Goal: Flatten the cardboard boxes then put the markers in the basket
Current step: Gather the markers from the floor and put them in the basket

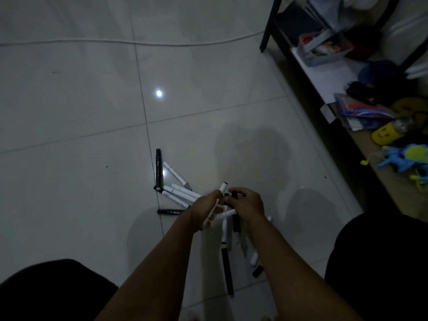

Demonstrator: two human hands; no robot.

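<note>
Floor (81, 100): pale grey-white glossy tiles with thin dark grout lines, one bright white light spot (158, 93), and a white cord (115, 42) running across near its far edge. Markers (183, 193): mostly white barrels with dark or grey caps; two all-black markers (158, 167) with small white lettering. Near the floor's right edge: yellow bottle (385, 134) with a smiley face, blue-and-lime-green toy (403, 156), black shelf frame (269, 22).

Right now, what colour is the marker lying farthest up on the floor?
Black marker, seen in the head view.
</note>
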